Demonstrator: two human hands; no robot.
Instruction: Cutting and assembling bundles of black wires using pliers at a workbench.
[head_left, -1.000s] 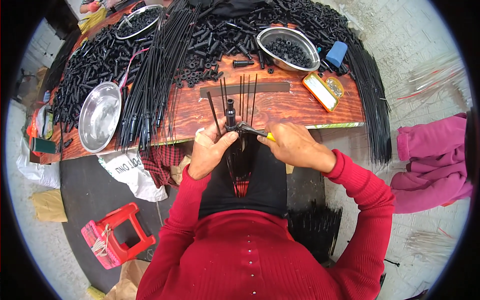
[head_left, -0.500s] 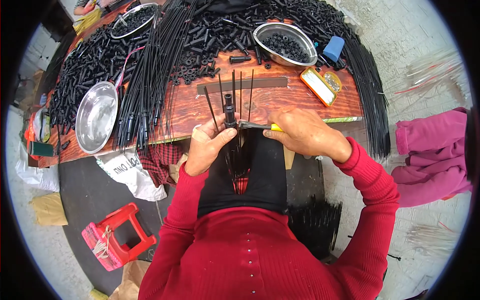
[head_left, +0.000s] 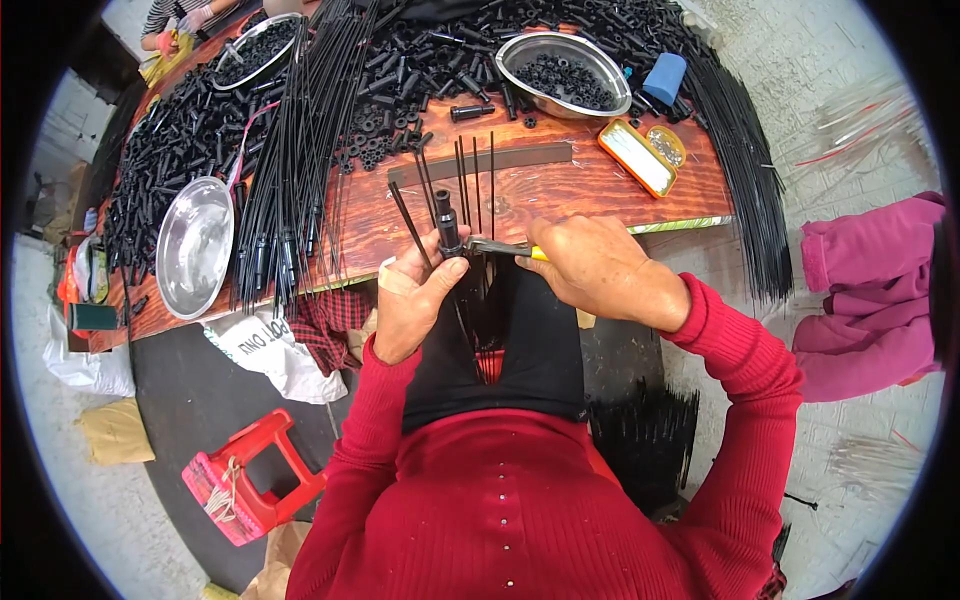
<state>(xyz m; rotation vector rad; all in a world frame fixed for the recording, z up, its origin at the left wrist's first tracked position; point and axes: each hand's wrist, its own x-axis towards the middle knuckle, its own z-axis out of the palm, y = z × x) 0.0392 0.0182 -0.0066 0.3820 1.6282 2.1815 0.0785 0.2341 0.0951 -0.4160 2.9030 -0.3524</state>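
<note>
My left hand (head_left: 408,300) is closed around the base of an upright black plastic tube (head_left: 447,228) with a ringed collar, just off the table's front edge. Several thin black rods (head_left: 477,178) fan up around the tube, and others hang below it over my lap. A light strip wraps one finger of that hand. In my closed right hand (head_left: 612,268) are pliers with yellow handles (head_left: 508,248). Their metal jaws point left and meet the tube's collar near my left fingertips. Whatever lies between the jaws is too small to make out.
Piled black tubes (head_left: 165,180) and a bundle of long rods (head_left: 300,150) cover much of the wooden table (head_left: 640,215). A metal bowl (head_left: 530,95) holds black rings. Nearby are an orange case (head_left: 640,160), a blue block (head_left: 665,80), an upturned red stool (head_left: 265,480) and a co-worker's hands (head_left: 180,28).
The tube and both hands have shifted slightly left in the picture, and the rods stand spread differently. The jaws stay at the collar. More of the co-worker shows at upper left.
</note>
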